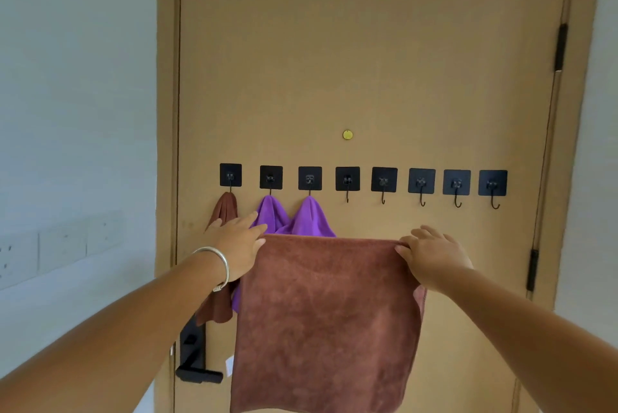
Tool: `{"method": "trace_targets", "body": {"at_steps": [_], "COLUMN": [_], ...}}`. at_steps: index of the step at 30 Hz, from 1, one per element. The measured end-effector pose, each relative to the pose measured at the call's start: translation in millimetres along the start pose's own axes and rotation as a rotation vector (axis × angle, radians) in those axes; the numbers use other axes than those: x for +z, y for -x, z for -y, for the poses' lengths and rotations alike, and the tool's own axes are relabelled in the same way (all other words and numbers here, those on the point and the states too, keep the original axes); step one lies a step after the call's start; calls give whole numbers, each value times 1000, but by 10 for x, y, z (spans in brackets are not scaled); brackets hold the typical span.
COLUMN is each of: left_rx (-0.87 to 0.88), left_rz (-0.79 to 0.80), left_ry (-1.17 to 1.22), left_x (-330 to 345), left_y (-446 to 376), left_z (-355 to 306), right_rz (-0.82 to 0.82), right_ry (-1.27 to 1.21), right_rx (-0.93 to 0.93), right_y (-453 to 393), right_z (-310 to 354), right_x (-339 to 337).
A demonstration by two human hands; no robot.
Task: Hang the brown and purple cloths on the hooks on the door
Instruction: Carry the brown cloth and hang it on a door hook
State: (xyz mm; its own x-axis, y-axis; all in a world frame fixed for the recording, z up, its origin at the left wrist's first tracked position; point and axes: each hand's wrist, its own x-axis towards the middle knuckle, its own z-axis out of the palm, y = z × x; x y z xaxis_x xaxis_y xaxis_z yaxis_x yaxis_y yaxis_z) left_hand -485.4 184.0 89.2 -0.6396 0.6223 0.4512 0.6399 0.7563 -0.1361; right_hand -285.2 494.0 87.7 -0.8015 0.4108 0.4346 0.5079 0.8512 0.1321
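Observation:
A brown cloth hangs spread flat in front of the door. My left hand grips its top left corner and my right hand grips its top right corner. A row of several black hooks crosses the door. Another brown cloth hangs on the leftmost hook. Two purple cloths hang on the second and third hooks. The fourth hook and those to its right are bare. The held cloth's top edge lies just below the hooks.
A black door handle with lock sits at the door's lower left, partly behind my left arm. Wall sockets are on the white wall to the left. Black hinges run down the door's right edge. A small round brass disc sits above the hooks.

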Motion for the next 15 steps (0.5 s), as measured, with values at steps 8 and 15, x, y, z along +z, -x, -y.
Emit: {"method": "trace_targets", "body": {"at_steps": [8, 15], "left_rx": [156, 206], "left_rz": [-134, -190], "left_ry": [69, 150], "left_x": [424, 629], "left_y": [-1061, -1497], "left_z": [246, 208], "right_rz": [-42, -97], "right_ry": [41, 22], "right_rx": [127, 182], "right_y": [-738, -1126], "right_z": [72, -23], "right_x": [203, 318]}}
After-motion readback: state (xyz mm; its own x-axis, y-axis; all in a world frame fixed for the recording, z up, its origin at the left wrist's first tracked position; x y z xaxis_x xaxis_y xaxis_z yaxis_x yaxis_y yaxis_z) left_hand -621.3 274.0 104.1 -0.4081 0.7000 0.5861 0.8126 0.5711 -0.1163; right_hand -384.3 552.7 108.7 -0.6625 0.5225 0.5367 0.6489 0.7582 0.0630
